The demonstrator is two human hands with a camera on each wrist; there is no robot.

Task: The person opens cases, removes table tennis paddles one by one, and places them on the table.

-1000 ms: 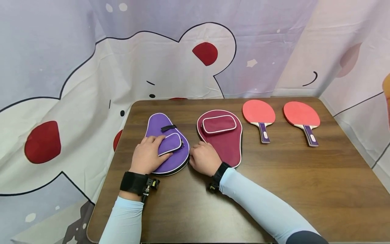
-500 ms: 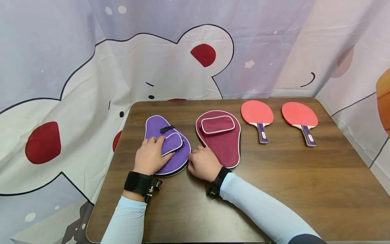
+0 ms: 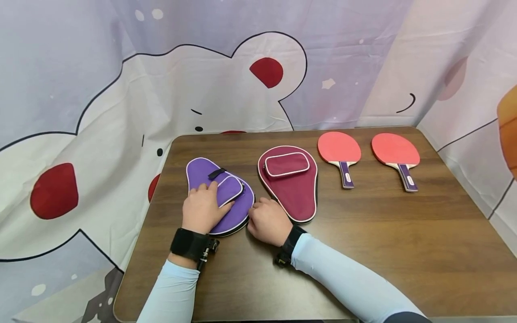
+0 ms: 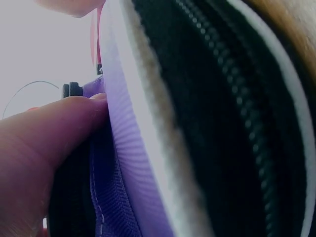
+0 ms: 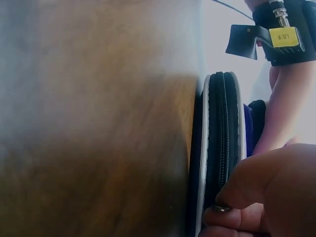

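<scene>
Right hand (image 3: 267, 220) grip pinches purple case (image 3: 206, 172) edge zipper.

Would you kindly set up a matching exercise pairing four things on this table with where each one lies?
1. purple case
2. maroon case
3. left hand
4. paddles

a. far right part of the table
b. resting on the purple case
c. under the left hand
d. between the purple case and the paddles

Pairs: 1-c, 2-d, 3-b, 4-a
</scene>
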